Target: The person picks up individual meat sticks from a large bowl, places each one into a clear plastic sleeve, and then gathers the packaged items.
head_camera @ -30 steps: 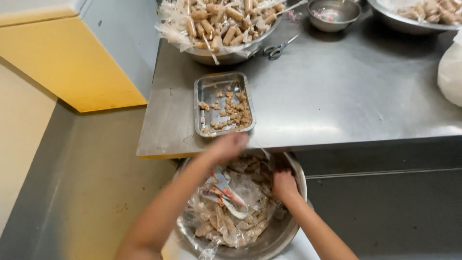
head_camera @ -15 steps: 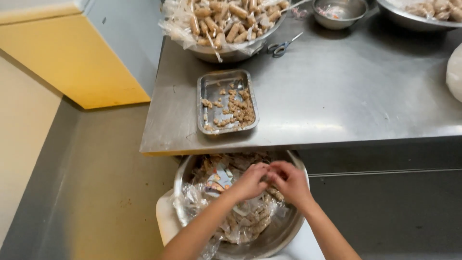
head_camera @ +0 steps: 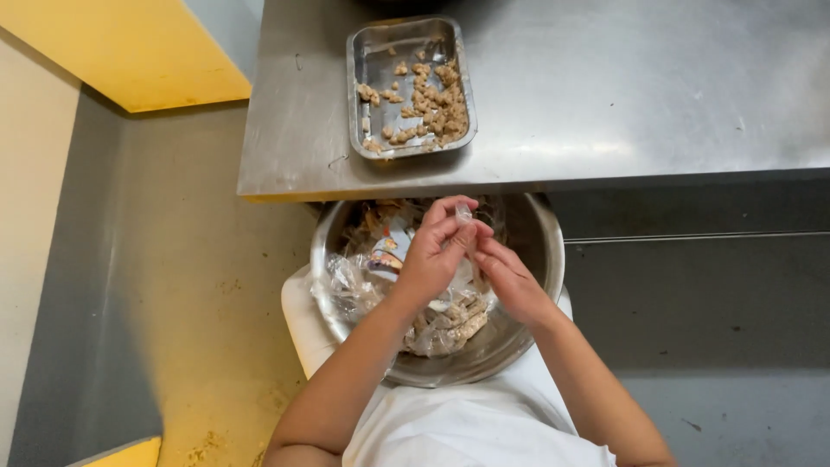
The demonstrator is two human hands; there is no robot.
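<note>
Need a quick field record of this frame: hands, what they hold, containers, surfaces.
left hand: over the bowl, fingers pinching a small clear wrapper piece
right hand: beside the left, fingertips touching the same piece
round metal bowl: below the table edge, holds clear plastic wrappers and tan stick-shaped food
metal tray: on the table, holds small tan food bits, mostly at its right side
steel table: tray near its front edge
floor: grey with yellowish stains
</note>
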